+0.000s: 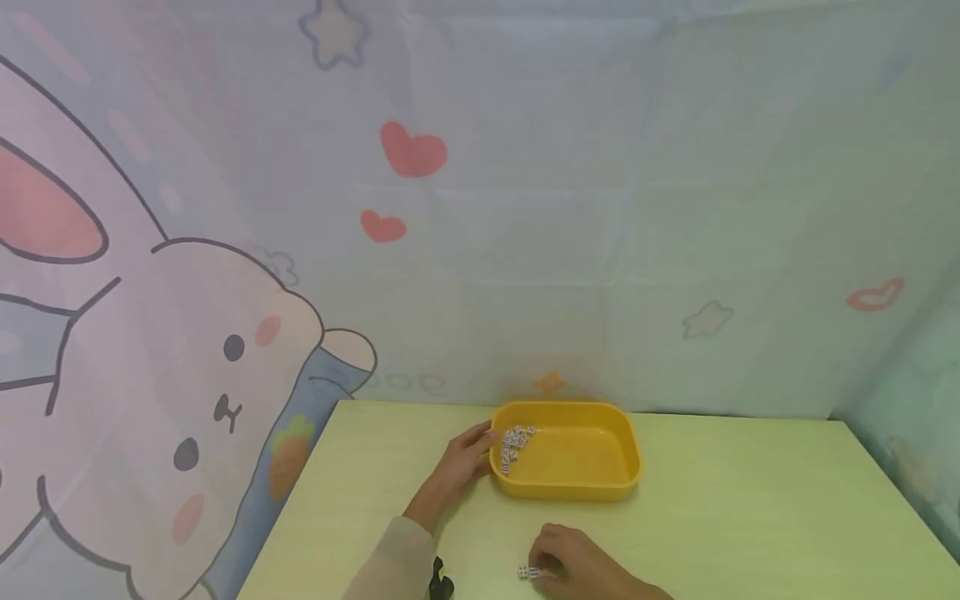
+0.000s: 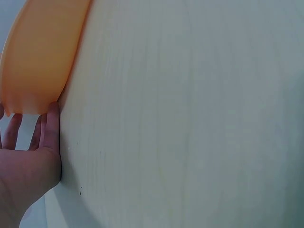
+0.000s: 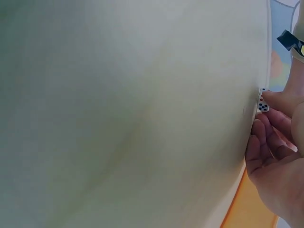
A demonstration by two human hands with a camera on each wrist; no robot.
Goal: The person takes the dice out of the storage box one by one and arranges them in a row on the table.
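A yellow plastic tray (image 1: pixel 573 492) stands on the table, with a cluster of small white dice (image 1: pixel 513 442) at its left end. My left hand (image 1: pixel 461 462) is at the tray's left side; in the left wrist view its fairly straight fingers (image 2: pixel 51 126) touch the outer wall. Nearer the front edge, my right hand (image 1: pixel 573 562) pinches a white die (image 1: pixel 533 572) between thumb and fingers, low at the tabletop. Another die (image 1: pixel 522 572) sits just left of it, in line. In the right wrist view, dotted dice (image 3: pixel 263 105) show by the thumb, partly covered.
The pale yellow-green table (image 1: pixel 750 500) reaches back to a hanging cloth (image 1: pixel 525 317) printed with a rabbit, hearts and stars. A black strap piece (image 1: pixel 441 581) shows beside the left sleeve (image 1: pixel 397 562).
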